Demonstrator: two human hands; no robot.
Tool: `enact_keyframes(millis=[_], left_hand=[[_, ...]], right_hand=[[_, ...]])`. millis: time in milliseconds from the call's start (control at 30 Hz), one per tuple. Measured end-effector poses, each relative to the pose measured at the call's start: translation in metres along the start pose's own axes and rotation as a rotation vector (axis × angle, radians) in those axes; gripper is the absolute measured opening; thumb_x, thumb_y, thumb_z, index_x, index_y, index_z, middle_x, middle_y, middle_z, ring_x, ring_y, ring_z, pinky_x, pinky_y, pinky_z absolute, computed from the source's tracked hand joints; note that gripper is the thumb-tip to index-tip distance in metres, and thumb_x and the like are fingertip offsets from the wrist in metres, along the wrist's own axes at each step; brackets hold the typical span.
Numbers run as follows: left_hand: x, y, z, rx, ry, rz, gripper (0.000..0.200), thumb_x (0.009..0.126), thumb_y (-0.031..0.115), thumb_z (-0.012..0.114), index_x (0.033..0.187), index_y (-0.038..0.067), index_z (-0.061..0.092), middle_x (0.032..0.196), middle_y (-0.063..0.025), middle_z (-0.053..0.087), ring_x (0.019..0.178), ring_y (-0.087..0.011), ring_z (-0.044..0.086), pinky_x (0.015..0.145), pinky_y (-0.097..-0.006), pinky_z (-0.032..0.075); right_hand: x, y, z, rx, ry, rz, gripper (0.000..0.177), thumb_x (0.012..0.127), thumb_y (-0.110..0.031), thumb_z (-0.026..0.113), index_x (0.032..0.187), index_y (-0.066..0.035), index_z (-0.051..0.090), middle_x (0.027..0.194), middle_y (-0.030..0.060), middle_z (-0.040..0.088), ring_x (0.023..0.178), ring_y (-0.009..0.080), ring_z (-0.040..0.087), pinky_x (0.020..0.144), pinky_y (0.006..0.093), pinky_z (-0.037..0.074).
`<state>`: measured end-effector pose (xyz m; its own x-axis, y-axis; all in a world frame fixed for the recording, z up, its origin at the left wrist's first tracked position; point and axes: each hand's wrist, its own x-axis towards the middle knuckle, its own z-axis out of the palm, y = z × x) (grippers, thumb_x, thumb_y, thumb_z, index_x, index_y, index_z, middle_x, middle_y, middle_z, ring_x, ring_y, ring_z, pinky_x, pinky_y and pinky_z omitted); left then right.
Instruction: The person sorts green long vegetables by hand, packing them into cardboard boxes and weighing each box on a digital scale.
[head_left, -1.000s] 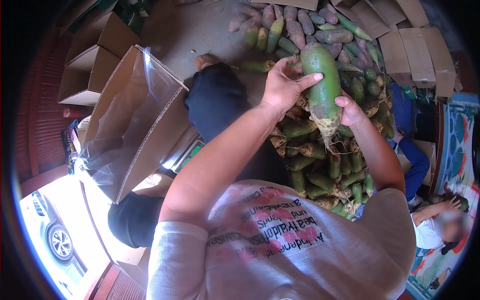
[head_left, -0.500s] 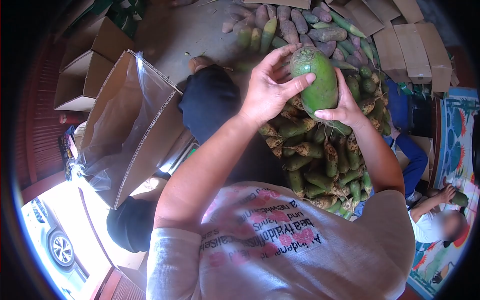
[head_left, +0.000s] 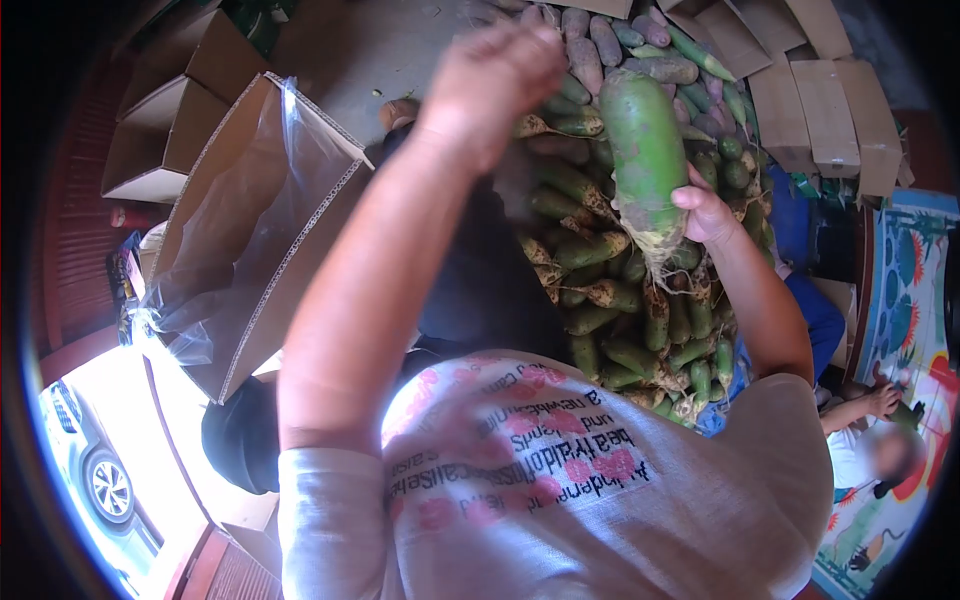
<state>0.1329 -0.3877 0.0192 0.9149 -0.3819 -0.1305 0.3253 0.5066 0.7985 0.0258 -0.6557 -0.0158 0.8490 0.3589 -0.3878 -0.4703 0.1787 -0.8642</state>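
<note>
My right hand [head_left: 706, 212] is wrapped round the lower side of a large green radish [head_left: 645, 140], held upright with its stringy root end pointing down. Up and to the left of it, apart from the radish, is my left hand [head_left: 495, 80]; its fingers are smeared by motion, and whether they hold anything is unclear. Below the held radish lies a heap of green radishes [head_left: 610, 295] with brownish, rooty ends. Farther back, purplish and green radishes [head_left: 655, 68] are spread on the floor.
An open cardboard box [head_left: 225, 240] with a clear plastic liner stands at left, another box [head_left: 165, 130] behind it. Flattened cardboard [head_left: 825, 110] lies at the back right. At the right edge a person [head_left: 850, 440] holds a green radish. A car [head_left: 100, 480] shows outside.
My left hand has let go of the radish and moved up and left. My right hand still holds the radish, whose root end now shows more fully.
</note>
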Motion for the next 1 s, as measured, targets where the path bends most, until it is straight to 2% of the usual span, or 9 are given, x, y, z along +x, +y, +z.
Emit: enact_keyframes(millis=[200, 333, 433, 533, 600, 633, 767, 867, 1000], left_hand=[[-0.061, 0.140, -0.107, 0.270, 0.325, 0.474, 0.031, 0.095, 0.014, 0.049, 0.120, -0.005, 0.052, 0.115, -0.0156, 0.060, 0.105, -0.0203, 0.059, 0.095, -0.0319, 0.047], [-0.154, 0.188, -0.202, 0.660, 0.615, 0.663, 0.029, 0.090, 0.019, 0.061, 0.114, 0.002, 0.062, 0.103, -0.0094, 0.067, 0.093, -0.0142, 0.063, 0.080, -0.0241, 0.049], [-0.203, 0.192, -0.246, 1.125, 0.895, 0.692, 0.032, 0.085, 0.026, 0.068, 0.109, 0.004, 0.066, 0.093, -0.0072, 0.069, 0.086, -0.0122, 0.063, 0.071, -0.0234, 0.050], [-0.231, 0.179, -0.256, 1.831, 1.105, 0.502, 0.053, 0.074, 0.043, 0.075, 0.109, 0.005, 0.063, 0.105, -0.0120, 0.062, 0.106, -0.0255, 0.054, 0.087, -0.0388, 0.046], [-0.235, 0.168, -0.245, 1.937, 1.175, 0.357, 0.059, 0.068, 0.044, 0.077, 0.109, 0.005, 0.060, 0.109, -0.0138, 0.057, 0.112, -0.0310, 0.047, 0.092, -0.0450, 0.041], [-0.236, 0.165, -0.242, 1.993, 1.048, 0.479, 0.045, 0.069, 0.030, 0.079, 0.103, 0.006, 0.062, 0.106, -0.0118, 0.059, 0.102, -0.0293, 0.053, 0.088, -0.0406, 0.044], [-0.213, 0.128, -0.243, 2.015, 0.417, -0.033, 0.057, 0.070, 0.034, 0.075, 0.113, 0.001, 0.058, 0.110, -0.0157, 0.059, 0.108, -0.0305, 0.054, 0.093, -0.0379, 0.044], [-0.205, 0.115, -0.266, 2.116, 0.185, -0.355, 0.018, 0.081, 0.014, 0.058, 0.095, 0.003, 0.060, 0.094, -0.0145, 0.062, 0.089, -0.0270, 0.063, 0.078, -0.0373, 0.050], [-0.222, 0.108, -0.274, 1.955, -0.013, -0.391, 0.008, 0.078, 0.007, 0.053, 0.082, 0.005, 0.060, 0.084, -0.0132, 0.061, 0.077, -0.0264, 0.064, 0.068, -0.0364, 0.051]], right_hand=[[0.013, -0.027, -0.008, 0.065, -0.127, 0.008, 0.084, 0.071, -0.040, 0.068, 0.136, 0.001, 0.033, 0.128, 0.0171, 0.049, 0.112, 0.0332, 0.055, 0.092, 0.0455, 0.047], [0.022, -0.068, -0.025, -0.176, 0.007, -0.057, 0.072, 0.075, -0.019, 0.064, 0.137, -0.003, 0.032, 0.129, 0.0175, 0.047, 0.114, 0.0304, 0.053, 0.095, 0.0438, 0.045], [0.045, -0.130, 0.021, -0.621, 0.133, -0.228, 0.095, 0.067, -0.027, 0.069, 0.144, -0.001, 0.020, 0.138, 0.0156, 0.038, 0.126, 0.0270, 0.040, 0.106, 0.0386, 0.032], [0.086, -0.187, 0.126, -1.072, -0.023, -0.334, 0.107, 0.060, -0.038, 0.074, 0.143, 0.003, 0.020, 0.138, 0.0158, 0.036, 0.129, 0.0256, 0.037, 0.107, 0.0368, 0.028], [0.112, -0.196, 0.188, -1.173, -0.137, -0.388, 0.101, 0.062, -0.037, 0.073, 0.140, 0.005, 0.025, 0.135, 0.0167, 0.040, 0.127, 0.0260, 0.039, 0.106, 0.0370, 0.030], [0.127, -0.196, 0.227, -1.214, -0.213, -0.410, 0.098, 0.062, -0.036, 0.073, 0.139, 0.005, 0.028, 0.133, 0.0169, 0.042, 0.126, 0.0263, 0.041, 0.105, 0.0369, 0.031], [0.200, -0.178, 0.321, -1.404, -0.627, -0.395, 0.084, 0.061, -0.023, 0.074, 0.133, 0.000, 0.038, 0.120, 0.0145, 0.053, 0.112, 0.0232, 0.053, 0.094, 0.0337, 0.042], [0.238, -0.141, 0.372, -1.492, -0.785, -0.227, 0.073, 0.059, -0.018, 0.074, 0.124, 0.000, 0.045, 0.107, 0.0149, 0.058, 0.097, 0.0234, 0.058, 0.084, 0.0331, 0.047], [0.278, -0.097, 0.406, -1.833, -0.855, 0.040, 0.076, 0.058, -0.021, 0.074, 0.125, -0.001, 0.043, 0.105, 0.0194, 0.060, 0.096, 0.0312, 0.060, 0.083, 0.0370, 0.047]])
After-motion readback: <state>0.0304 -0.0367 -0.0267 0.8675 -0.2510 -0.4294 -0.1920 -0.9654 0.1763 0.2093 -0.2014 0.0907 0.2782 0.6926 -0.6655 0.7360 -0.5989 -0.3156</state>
